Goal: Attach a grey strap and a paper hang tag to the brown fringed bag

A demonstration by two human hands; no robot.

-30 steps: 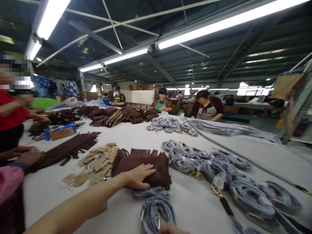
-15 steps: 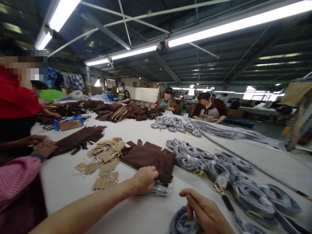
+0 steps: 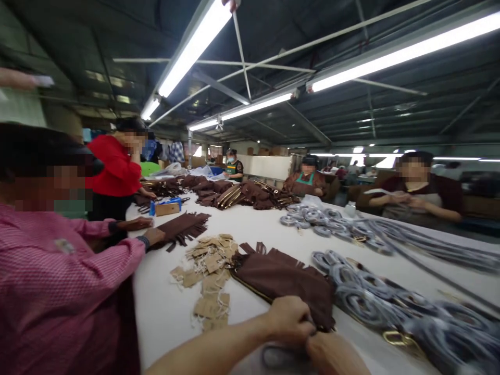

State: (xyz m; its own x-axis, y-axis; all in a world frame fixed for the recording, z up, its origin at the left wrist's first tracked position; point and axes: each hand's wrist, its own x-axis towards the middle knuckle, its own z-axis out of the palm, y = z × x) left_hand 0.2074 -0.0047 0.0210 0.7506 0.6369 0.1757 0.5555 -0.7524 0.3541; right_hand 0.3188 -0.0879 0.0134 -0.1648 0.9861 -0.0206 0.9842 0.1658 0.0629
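Curling fingers (image 3: 302,324) just abv grey strap coil (image 3: 277,358)

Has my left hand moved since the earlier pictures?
Yes: the left hand has shifted right, away from the pile of kraft paper tags, and now sits at the lower edge of the brown fringed fabric piece.

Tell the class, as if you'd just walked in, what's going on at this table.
The person's left hand and right hand meet over a coiled grey strap at the lower edge of a brown fringed suede bag on a long white table. Kraft hang tags lie to its left, more coiled straps to its right. A co-worker in a pink checked shirt has both hands near another fringed brown piece.
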